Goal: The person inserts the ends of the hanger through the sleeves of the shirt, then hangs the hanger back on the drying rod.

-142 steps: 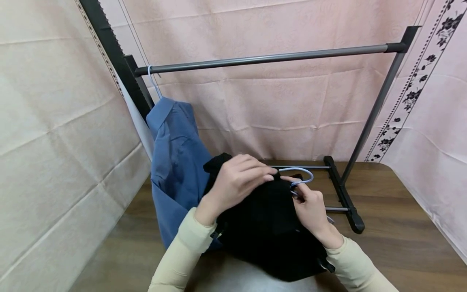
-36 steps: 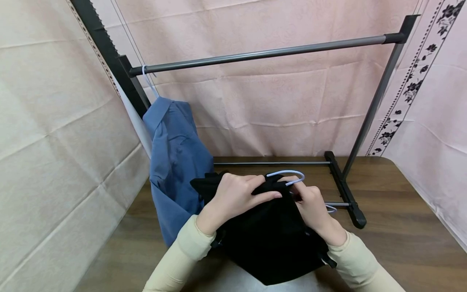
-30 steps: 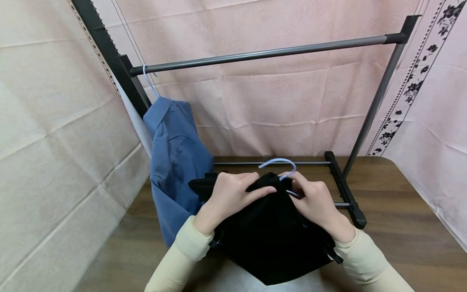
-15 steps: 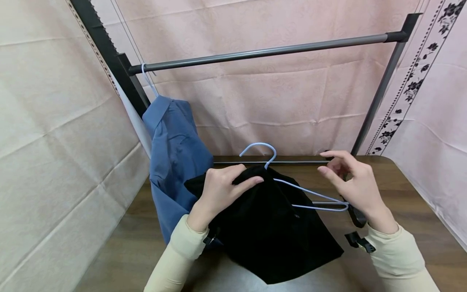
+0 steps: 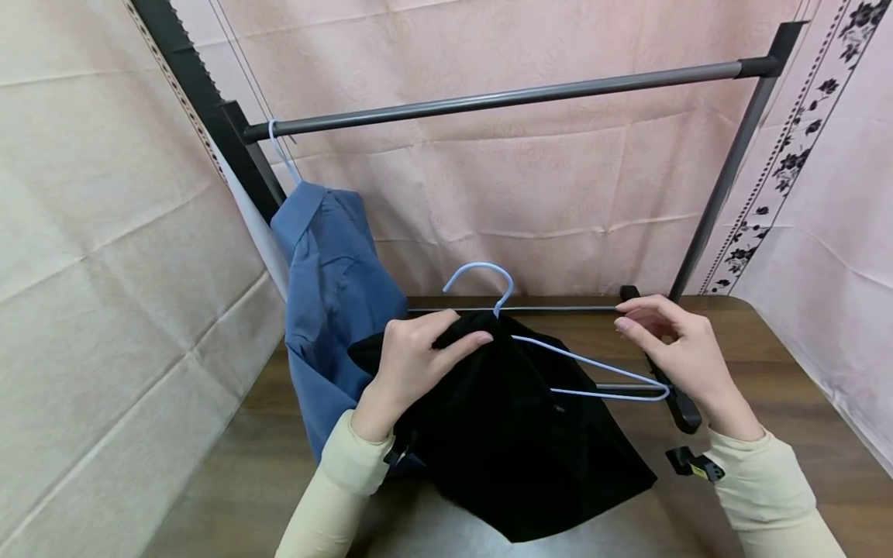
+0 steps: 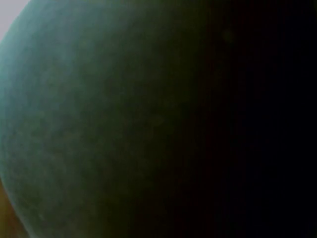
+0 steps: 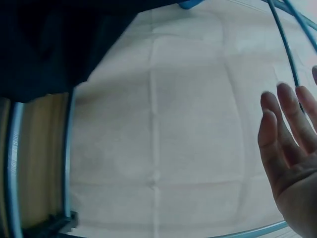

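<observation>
In the head view my left hand grips the top of a black garment, thumb on the near side and fingers behind. A light blue hanger sits partly in the garment. Its hook rises above the cloth, and its right end sticks out bare. Just right of that end, my right hand hovers with loosely bent fingers, holding nothing. The right wrist view has this right hand beside the thin hanger rods, with black cloth at upper left. Dark, blurred cloth fills the left wrist view.
A blue shirt hangs on a hanger at the left end of the rack's bar. The rack's right foot stands on the wooden table beyond my right hand. Pink cloth covers the back.
My right hand has let go of the hanger and moved right. The hook has shifted left and up, and the hanger's right end now shows outside the garment. My left hand keeps its grip.
</observation>
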### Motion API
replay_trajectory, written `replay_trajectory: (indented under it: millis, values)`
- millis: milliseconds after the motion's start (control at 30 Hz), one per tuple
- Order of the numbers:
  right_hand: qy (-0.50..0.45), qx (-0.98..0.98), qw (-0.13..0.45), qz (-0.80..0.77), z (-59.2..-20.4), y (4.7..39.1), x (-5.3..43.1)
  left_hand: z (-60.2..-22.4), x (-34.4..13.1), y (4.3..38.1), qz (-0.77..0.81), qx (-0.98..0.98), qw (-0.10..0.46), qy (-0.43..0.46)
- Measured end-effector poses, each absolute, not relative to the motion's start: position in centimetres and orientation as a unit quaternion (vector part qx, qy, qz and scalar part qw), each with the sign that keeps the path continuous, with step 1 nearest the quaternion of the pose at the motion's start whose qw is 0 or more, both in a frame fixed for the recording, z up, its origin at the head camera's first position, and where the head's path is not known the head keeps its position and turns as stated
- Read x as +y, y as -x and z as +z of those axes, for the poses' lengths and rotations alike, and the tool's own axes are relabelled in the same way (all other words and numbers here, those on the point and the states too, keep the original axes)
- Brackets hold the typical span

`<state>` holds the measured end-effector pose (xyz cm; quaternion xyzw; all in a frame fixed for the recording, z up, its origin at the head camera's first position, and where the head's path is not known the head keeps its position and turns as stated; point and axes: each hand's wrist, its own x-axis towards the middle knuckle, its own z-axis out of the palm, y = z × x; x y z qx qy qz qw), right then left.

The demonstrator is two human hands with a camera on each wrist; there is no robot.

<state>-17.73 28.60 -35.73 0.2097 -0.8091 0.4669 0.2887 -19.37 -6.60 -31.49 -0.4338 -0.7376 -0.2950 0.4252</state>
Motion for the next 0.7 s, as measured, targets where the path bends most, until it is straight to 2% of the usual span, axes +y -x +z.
replay_trajectory:
  millis: [167, 433, 600, 700]
  values:
    - [-0.207, -0.836, 0.189, 0.472, -37.2, 18.2, 28.6, -31.6, -6.7, 19.2, -0.299, -0.737, 0.425, 0.432]
    - [-0.295, -0.825, 0.061, 0.478, -38.9, 18.5, 27.4, -31.6, -6.6, 19.3, -0.305, -0.733, 0.423, 0.437]
    - [-0.306, -0.827, 0.005, 0.471, -39.7, 18.2, 26.1, -31.7, -6.6, 19.4, -0.308, -0.731, 0.422, 0.439]
    - [-0.313, -0.830, -0.004, 0.462, -40.2, 17.8, 25.4, -31.7, -6.6, 19.4, -0.308, -0.731, 0.423, 0.438]
